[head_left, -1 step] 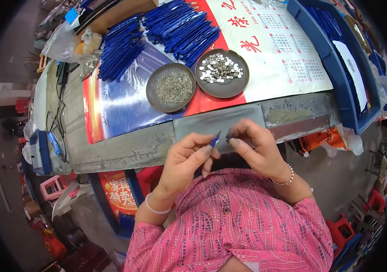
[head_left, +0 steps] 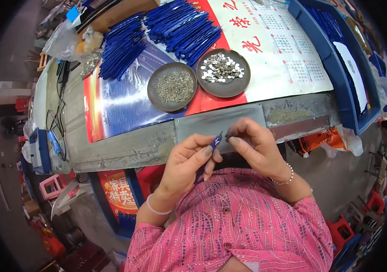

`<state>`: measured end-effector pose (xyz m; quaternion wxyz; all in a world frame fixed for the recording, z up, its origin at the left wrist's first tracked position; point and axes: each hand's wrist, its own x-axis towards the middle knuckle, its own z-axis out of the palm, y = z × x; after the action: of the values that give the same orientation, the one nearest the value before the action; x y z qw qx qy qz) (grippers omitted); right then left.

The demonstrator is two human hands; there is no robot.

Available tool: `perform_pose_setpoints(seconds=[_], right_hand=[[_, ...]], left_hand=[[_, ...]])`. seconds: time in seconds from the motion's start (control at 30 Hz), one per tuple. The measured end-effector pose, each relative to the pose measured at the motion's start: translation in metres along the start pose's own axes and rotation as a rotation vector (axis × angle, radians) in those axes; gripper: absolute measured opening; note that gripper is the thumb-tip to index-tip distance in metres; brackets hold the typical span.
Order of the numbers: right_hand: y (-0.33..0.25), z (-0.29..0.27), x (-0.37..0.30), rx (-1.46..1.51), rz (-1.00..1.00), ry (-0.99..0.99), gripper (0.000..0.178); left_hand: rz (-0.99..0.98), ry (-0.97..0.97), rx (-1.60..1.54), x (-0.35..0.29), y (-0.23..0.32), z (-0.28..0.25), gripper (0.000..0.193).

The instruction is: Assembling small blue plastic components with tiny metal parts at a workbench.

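Observation:
Between thumb and fingers, my left hand (head_left: 185,158) pinches a slim blue piece (head_left: 216,141) with a thin dark tip pointing up and away from me. Its lower part runs down behind the fingers. Just to the right, my right hand (head_left: 259,147) has its thumb and fingertips pressed together close to that tip; whatever they hold is too small to make out. Both hands are above the table's near edge. Beyond them, a dark round dish (head_left: 155,100) holds small metal pins (head_left: 175,86). Beside it, another dark dish (head_left: 242,87) carries shiny silver discs (head_left: 222,68).
Bundles of slim blue pieces (head_left: 123,47) lie at the table's far side on a printed calendar sheet (head_left: 275,68). A blue crate (head_left: 345,97) stands on the right. Cables (head_left: 59,113) run along the left edge, near a clear plastic bag (head_left: 64,43).
The blue piece has turned slightly in my left fingers, and more of its lower part shows below them. My right hand stays nearly in place.

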<state>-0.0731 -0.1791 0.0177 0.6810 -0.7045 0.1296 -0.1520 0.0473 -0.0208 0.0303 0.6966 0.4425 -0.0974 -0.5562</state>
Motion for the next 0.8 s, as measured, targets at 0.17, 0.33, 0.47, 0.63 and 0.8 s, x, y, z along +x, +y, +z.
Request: perform_pose_setpoints(seconds=[0.17,0.33,0.47,0.63,0.8], right_hand=[[-0.007,0.006,0.006,0.203,0.105,-0.024,0.009],[-0.007,0.009,0.010,0.162,0.062,-0.087,0.009],[-0.004,0.008,0.011,-0.086,-0.127,-0.088,0.011],[-0.007,0.008,0.013,-0.218,-0.199,-0.109,0.011],[-0.016,0.011,0.013,-0.227,-0.162,-0.156,0.008]], left_hand=[[-0.100,-0.078,-0.236,-0.006,-0.005,-0.002,0.025],[-0.197,-0.145,-0.351,-0.010,-0.013,-0.008,0.020],[-0.224,-0.148,-0.412,-0.010,-0.013,-0.006,0.014],[-0.233,-0.153,-0.416,-0.012,-0.018,-0.009,0.014],[-0.191,-0.143,-0.425,-0.015,-0.017,-0.004,0.012]])
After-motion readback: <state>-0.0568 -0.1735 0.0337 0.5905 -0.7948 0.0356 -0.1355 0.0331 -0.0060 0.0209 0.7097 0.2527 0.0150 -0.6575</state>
